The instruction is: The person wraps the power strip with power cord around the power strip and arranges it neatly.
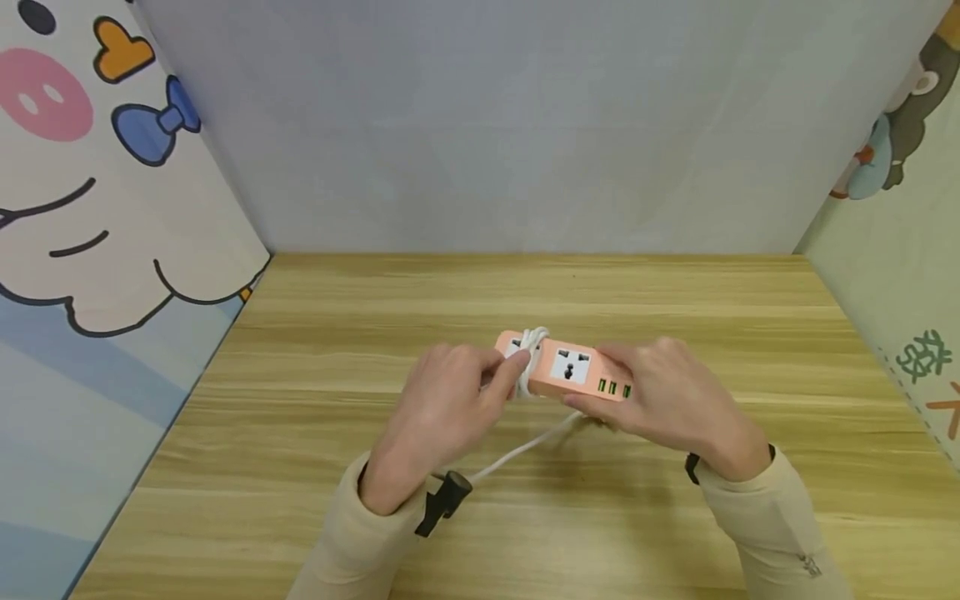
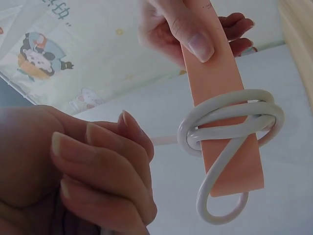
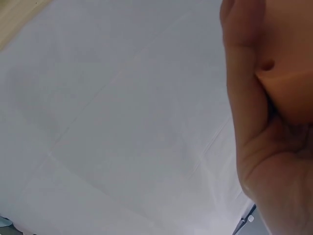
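A salmon-pink power strip [image 1: 543, 379] is held up over the wooden table, sockets and USB ports facing up. White cord [image 2: 230, 105] wraps several times around its left part, and a loop of it hangs off the end. My right hand [image 1: 663, 400] grips the strip's right end, thumb pressed on its side in the left wrist view. Fingers curled, my left hand [image 1: 450, 408] is at the wraps and pinches the cord, though its thumb is hidden in the left wrist view. A loose stretch of white cable [image 1: 525, 447] runs from below the strip toward the left wrist.
The wooden table [image 1: 337, 358] spreads beneath both hands. A plain grey-white panel [image 1: 525, 133] stands at the back, with cartoon-printed panels [image 1: 172, 233] at the sides. A black device [image 1: 444, 502] sits by the left wrist.
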`<action>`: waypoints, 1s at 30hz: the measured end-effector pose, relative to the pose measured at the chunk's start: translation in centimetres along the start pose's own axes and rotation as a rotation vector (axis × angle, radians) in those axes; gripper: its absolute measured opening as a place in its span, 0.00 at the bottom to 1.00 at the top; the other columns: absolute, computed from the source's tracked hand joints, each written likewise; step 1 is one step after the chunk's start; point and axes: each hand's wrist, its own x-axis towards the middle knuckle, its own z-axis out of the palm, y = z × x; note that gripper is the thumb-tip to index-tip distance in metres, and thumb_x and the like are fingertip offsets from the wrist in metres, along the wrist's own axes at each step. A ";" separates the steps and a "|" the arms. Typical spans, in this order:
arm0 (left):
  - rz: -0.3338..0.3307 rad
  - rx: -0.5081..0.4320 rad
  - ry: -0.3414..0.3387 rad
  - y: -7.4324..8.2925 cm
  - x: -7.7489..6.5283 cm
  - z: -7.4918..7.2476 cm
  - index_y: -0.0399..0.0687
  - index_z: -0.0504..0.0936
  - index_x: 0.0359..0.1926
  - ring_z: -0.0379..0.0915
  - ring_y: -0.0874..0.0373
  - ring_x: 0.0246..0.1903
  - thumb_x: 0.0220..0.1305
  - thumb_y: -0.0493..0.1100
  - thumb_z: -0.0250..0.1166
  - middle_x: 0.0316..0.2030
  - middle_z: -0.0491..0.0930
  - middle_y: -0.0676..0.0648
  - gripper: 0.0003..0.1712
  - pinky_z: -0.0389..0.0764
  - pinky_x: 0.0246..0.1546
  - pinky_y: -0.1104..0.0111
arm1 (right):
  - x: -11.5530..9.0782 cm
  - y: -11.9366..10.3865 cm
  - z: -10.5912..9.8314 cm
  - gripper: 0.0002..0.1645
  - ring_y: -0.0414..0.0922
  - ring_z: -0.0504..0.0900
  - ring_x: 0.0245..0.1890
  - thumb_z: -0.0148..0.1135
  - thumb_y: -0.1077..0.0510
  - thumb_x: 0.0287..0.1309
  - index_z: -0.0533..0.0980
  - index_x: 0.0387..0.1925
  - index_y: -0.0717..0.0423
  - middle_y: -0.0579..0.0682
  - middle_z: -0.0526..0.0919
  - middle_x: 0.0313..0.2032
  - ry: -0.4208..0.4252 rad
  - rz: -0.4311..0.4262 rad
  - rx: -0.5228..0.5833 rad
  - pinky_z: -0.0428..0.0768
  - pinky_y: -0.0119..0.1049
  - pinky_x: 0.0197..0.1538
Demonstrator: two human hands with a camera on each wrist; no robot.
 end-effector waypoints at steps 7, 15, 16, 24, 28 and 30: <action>0.049 0.017 0.021 0.3 -0.1 0.2 0.49 0.86 0.32 0.54 0.65 0.10 0.79 0.47 0.54 0.12 0.64 0.56 0.19 0.57 0.13 0.72 | 0.0 -0.1 -0.2 0.19 0.31 0.63 0.13 0.75 0.43 0.53 0.78 0.27 0.51 0.38 0.69 0.14 0.091 0.002 -0.037 0.64 0.27 0.19; 0.072 0.083 0.059 0.4 -0.2 0.1 0.48 0.84 0.36 0.59 0.64 0.15 0.78 0.45 0.56 0.17 0.68 0.55 0.14 0.63 0.18 0.72 | 0.0 0.1 -0.1 0.19 0.30 0.63 0.13 0.75 0.44 0.52 0.81 0.33 0.54 0.39 0.69 0.14 0.194 -0.008 -0.060 0.64 0.27 0.19; 0.070 0.096 0.062 0.3 -0.2 0.0 0.49 0.84 0.37 0.60 0.64 0.15 0.77 0.46 0.57 0.17 0.68 0.56 0.13 0.63 0.19 0.71 | 0.0 0.2 -0.2 0.19 0.31 0.63 0.13 0.76 0.45 0.52 0.82 0.35 0.55 0.39 0.71 0.14 0.204 0.000 -0.061 0.64 0.27 0.19; 0.136 0.120 0.085 0.1 -0.4 -0.2 0.50 0.86 0.40 0.60 0.65 0.17 0.75 0.47 0.59 0.21 0.71 0.57 0.11 0.65 0.22 0.71 | -0.2 0.7 -0.6 0.23 0.31 0.64 0.14 0.78 0.47 0.49 0.83 0.39 0.58 0.41 0.73 0.16 0.283 0.015 -0.078 0.65 0.28 0.19; 0.176 0.102 0.091 0.2 -0.5 -0.2 0.49 0.85 0.38 0.59 0.66 0.17 0.75 0.47 0.59 0.19 0.68 0.57 0.11 0.64 0.21 0.72 | 0.0 0.4 -0.6 0.23 0.31 0.64 0.14 0.78 0.46 0.48 0.83 0.38 0.58 0.41 0.73 0.16 0.333 0.019 -0.073 0.64 0.28 0.19; 0.198 0.099 0.088 0.3 -0.6 -0.1 0.48 0.85 0.38 0.58 0.66 0.16 0.75 0.47 0.59 0.19 0.67 0.57 0.11 0.64 0.21 0.73 | 0.0 0.1 -0.5 0.22 0.32 0.64 0.14 0.78 0.46 0.48 0.83 0.37 0.58 0.42 0.74 0.15 0.360 0.029 -0.069 0.64 0.28 0.19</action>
